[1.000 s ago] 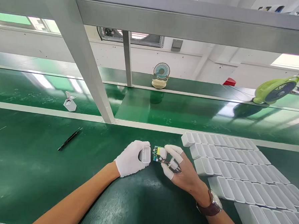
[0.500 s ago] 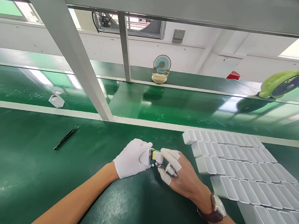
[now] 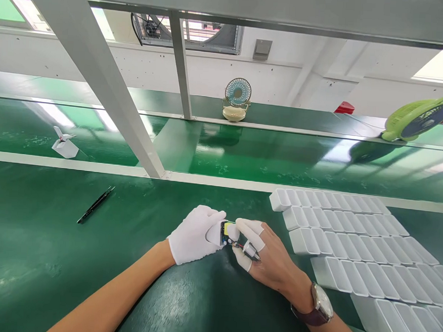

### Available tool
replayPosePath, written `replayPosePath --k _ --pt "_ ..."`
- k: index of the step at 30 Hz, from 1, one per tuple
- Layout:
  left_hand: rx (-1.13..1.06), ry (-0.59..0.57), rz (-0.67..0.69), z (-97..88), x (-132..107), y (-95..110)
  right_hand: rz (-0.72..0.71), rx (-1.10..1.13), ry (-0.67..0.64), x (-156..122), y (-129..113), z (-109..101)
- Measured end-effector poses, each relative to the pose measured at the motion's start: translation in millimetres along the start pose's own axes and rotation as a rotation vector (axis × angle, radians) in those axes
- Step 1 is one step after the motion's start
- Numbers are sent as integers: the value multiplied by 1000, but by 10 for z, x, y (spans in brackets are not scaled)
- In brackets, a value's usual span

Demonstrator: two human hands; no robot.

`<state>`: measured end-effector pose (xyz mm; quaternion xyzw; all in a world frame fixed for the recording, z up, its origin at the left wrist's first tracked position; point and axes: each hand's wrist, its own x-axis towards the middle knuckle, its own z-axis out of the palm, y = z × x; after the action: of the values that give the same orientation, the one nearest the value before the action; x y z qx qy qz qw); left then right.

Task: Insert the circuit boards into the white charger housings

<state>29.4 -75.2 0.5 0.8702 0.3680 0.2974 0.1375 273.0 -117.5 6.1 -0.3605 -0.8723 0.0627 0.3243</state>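
My left hand (image 3: 193,236), in a white glove, is closed around a white plastic housing (image 3: 214,233). At the housing's right side shows a small circuit board (image 3: 225,234) with a yellow block on it. My right hand (image 3: 261,252), with white covers on several fingers, pinches the board's right end; part of the board is hidden by those fingers. Thin wires run from the board to a small silver cylindrical part (image 3: 252,250) with a dark tip, lying under the right fingers. A pair of black tweezers (image 3: 96,205) rests on the green table to the left.
Rows of white plastic casings (image 3: 347,247) stand on the right side of the green table (image 3: 34,255). Behind a pale rail is a shiny green belt (image 3: 266,156) carrying a white item (image 3: 65,148). Farther back are a small fan (image 3: 237,93) and a green fan (image 3: 419,118). A slanted white post (image 3: 99,80) rises left.
The white item on the green belt has slid to the left. Both hands keep nearly the same hold and place, and the view has shifted slightly.
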Motion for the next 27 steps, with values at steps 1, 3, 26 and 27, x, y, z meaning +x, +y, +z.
replayPosePath --k 1,3,26,27 --pt "-5 -3 2 -6 8 10 0 -2 2 2 -5 -2" --pt "-18 -17 8 -23 25 28 1 -6 1 4 -12 -4" --pt "-32 -99 -16 -13 57 39 -8 -30 -29 -14 -38 63" --pt "-45 -102 -12 -15 61 46 -4 -25 -37 -12 -41 73"
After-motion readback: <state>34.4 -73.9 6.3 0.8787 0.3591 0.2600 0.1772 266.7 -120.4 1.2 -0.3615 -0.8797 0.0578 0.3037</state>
